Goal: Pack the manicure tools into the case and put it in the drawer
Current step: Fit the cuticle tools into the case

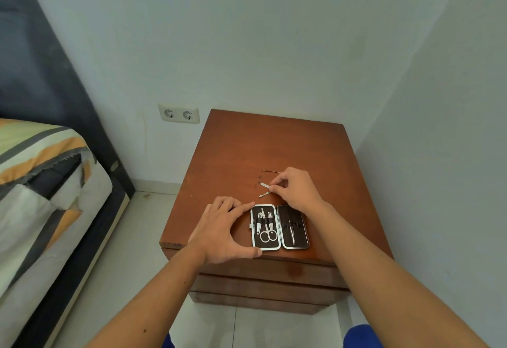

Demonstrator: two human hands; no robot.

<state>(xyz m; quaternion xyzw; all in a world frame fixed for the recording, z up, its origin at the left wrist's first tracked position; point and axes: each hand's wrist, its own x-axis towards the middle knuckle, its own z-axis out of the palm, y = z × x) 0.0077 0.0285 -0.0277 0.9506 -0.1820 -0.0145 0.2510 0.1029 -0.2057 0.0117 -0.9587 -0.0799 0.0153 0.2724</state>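
I see the case (279, 227) lying open flat near the front edge of the bench (247, 150), both halves facing up. My left hand (222, 232) braces its left half: the fingers (241, 207) are spread, the index tip touching the top left corner and the thumb pressing the bottom left corner, right at the bench's front lip. In that half, just right of my left fingertips, sit the scissors (266, 231) with a clipper on either side, all strapped in. The right half holds one slim tool (291, 231) under its straps.

My right hand (297, 191) sits just behind the right half, its heel overlapping that half's top edge. Thumb and index are pinched shut on a small flat metal tool (264, 193), which sticks out left of the fingertips and slopes down toward the bench. A second small metal piece (264, 184) lies just beyond it, close to the fingertips; I cannot tell whether the fingers touch it. A thin pin-like tool (271, 171) lies on the bench just behind my right knuckles.

Room: the bench top is bare wood behind and to the left of my right fingers, up to the back edge by the wall (247, 45). The side wall runs close along the bench's right edge. Below my left thumb are the closed drawer fronts (263, 281). The bed (41, 183) stands well apart to the left, with open floor (131, 251) between.
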